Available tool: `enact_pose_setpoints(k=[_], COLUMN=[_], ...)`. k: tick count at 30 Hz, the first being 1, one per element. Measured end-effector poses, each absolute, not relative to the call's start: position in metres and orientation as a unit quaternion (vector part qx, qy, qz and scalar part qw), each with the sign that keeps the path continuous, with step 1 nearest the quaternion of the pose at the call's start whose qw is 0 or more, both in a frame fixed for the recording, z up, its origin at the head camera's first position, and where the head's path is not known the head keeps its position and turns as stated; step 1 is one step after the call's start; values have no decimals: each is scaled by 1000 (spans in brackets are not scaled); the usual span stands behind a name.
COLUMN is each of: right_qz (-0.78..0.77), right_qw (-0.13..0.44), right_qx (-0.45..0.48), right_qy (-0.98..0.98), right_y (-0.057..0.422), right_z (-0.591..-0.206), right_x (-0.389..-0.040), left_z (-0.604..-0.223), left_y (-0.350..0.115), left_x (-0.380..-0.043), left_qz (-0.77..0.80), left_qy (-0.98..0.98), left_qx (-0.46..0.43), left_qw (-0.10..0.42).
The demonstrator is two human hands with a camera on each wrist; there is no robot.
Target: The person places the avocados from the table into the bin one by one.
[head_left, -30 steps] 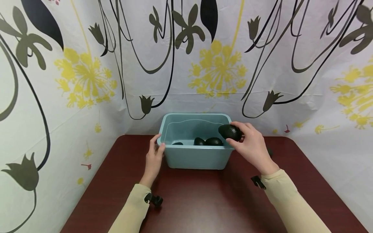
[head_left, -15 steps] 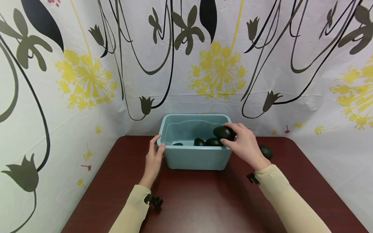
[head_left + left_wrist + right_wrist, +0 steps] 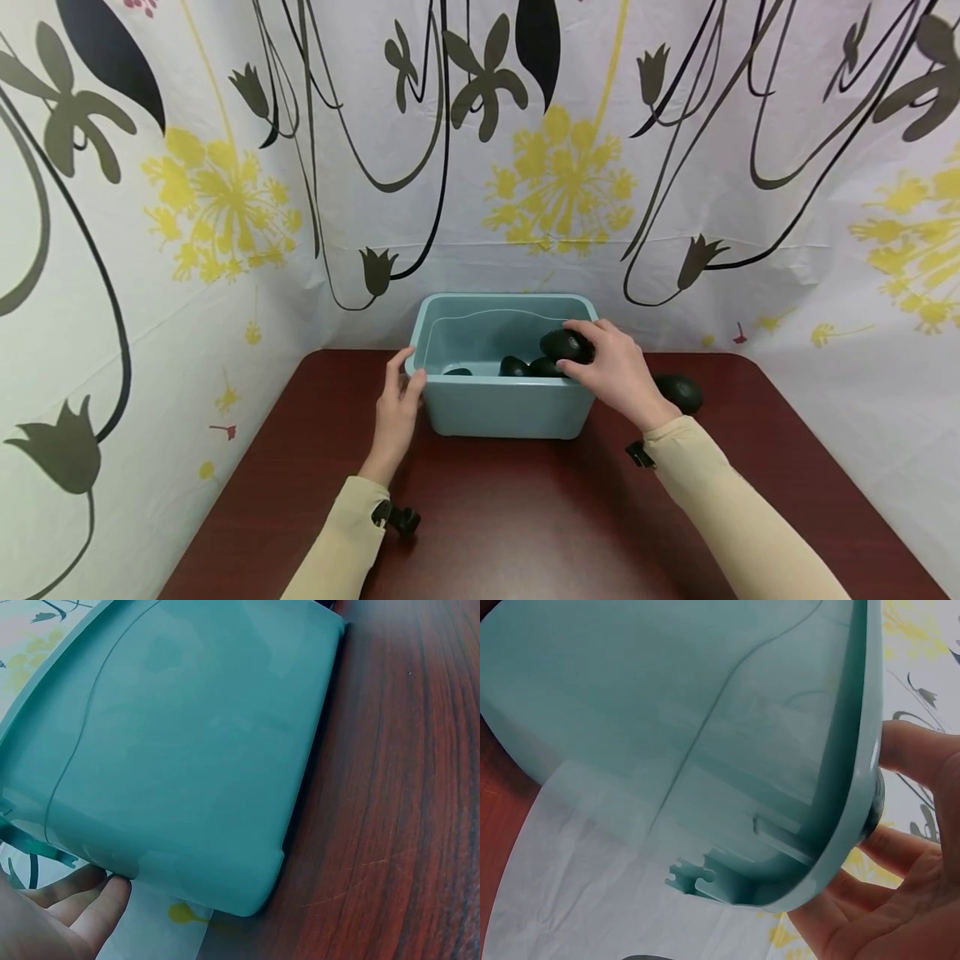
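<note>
A light-blue plastic bin (image 3: 510,408) stands at the far middle of the table. My left hand (image 3: 397,404) grips its front left corner at the rim; the left wrist view shows those fingers (image 3: 105,907) against the bin's outer side. Over the bin's right part, my right hand (image 3: 615,367) holds a dark green avocado (image 3: 566,345) between thumb and fingers. The right wrist view has only a sliver of that avocado (image 3: 875,808), behind the rim. Inside the bin, one avocado (image 3: 513,367) lies beside another (image 3: 544,367), and the top of a dark one (image 3: 457,372) shows further left.
One more avocado (image 3: 679,393) lies on the dark red wooden table (image 3: 510,517), right of the bin and partly behind my right wrist. A patterned white cloth (image 3: 480,217) hangs close behind the bin and along both sides.
My right hand has moved left and slightly down with the avocado, further over the bin. The avocado on the table has come into fuller view. My left hand has stayed at the corner.
</note>
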State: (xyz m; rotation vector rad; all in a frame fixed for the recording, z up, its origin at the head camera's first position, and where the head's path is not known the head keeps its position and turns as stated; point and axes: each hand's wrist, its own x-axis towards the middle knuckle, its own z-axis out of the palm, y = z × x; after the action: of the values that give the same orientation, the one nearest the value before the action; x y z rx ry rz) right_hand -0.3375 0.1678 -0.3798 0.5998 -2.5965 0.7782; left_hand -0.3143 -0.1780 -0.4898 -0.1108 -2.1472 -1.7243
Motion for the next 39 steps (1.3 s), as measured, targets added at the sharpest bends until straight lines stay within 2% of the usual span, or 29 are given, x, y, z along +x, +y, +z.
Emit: enact_pose_setpoints(k=[18,39], right_qz=[282,271], right_qw=[227,275], right_qx=[224,225], right_qy=[-905,-894], right_y=[169,186], right_z=[-378,-358], right_x=[-332,-306], left_z=[-491,-491], left_y=[-179,-178], left_x=[-314,-314], left_qz=[-616,-614], left_qy=[-763,-764], left_qx=[-40,-37], left_qw=[191,198])
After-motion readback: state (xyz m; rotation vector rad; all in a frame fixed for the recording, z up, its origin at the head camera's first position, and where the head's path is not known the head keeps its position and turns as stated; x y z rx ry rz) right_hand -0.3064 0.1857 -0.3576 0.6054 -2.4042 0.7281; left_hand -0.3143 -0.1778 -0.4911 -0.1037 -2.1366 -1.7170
